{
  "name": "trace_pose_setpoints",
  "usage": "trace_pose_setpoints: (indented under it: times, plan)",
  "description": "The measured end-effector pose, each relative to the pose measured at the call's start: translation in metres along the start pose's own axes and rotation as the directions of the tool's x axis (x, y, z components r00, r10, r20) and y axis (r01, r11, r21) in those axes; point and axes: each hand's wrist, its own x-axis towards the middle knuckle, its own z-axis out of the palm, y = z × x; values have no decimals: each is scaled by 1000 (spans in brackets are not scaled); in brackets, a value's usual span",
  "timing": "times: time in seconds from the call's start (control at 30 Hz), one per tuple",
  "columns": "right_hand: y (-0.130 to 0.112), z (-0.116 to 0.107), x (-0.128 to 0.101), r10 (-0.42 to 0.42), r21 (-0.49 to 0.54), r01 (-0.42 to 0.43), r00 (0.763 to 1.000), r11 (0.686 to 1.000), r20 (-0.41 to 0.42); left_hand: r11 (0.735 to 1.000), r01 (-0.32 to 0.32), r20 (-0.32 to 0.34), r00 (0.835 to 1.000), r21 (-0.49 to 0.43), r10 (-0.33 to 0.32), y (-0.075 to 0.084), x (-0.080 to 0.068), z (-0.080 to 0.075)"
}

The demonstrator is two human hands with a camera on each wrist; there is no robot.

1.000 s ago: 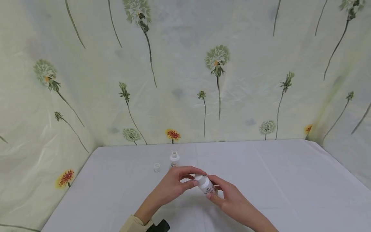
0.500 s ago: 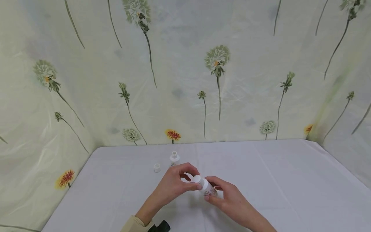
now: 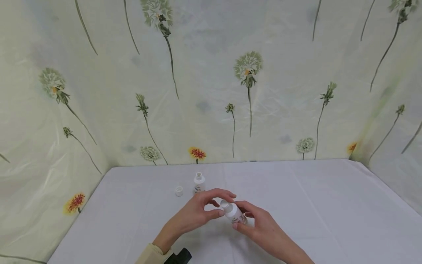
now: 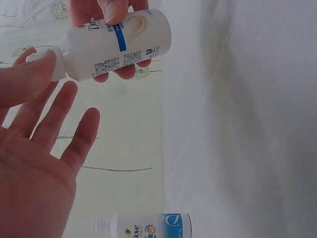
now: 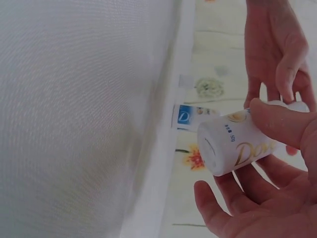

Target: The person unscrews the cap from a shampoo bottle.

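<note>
My right hand holds a small white Dove lotion bottle, its fingers and thumb around the body. The bottle is tilted, its capped end toward my left hand. Thumb and index finger of that hand are at the white cap, one on each side. In the left wrist view the thumb overlaps the cap, and the other fingers are spread below it. The right wrist view shows the bottle's base and gold lettering, with the thumb lying along its side.
A second white Dove bottle stands on the table behind my left hand, its neck uncapped. Left of it lies a loose white cap. A white cloth covers the table; a flower-printed curtain surrounds its back and sides.
Half a second ago the left fingers were drawn in tighter on the cap; now the index finger reaches out again over it and the thumb has moved back left. The right hand keeps its grip.
</note>
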Motion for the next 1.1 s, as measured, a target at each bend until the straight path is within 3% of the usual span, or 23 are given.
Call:
trace_pose_setpoints:
  times: [0.2,0.47,0.7,0.87,1.1]
  plan:
    - [-1,0,0,22,-1,-22,1000,1000,5,1000,23,-24,999,-3,-23,2,0,-1]
    - [-1,0,-2,-13,-23,13,1000,1000,-1,982,178,-124,978,69,-169,4,2,3]
    - [-1,2,-3,-20,-35,20,1000,999,-4,975,207,-180,965,86,-190,4,3,4]
    - [0,2,-2,-18,-17,18,1000,1000,12,976,196,-156,971,98,-180,4,3,3]
    - [0,2,-1,-4,-20,5,1000,1000,27,997,71,-19,997,28,-70,4,1,-3]
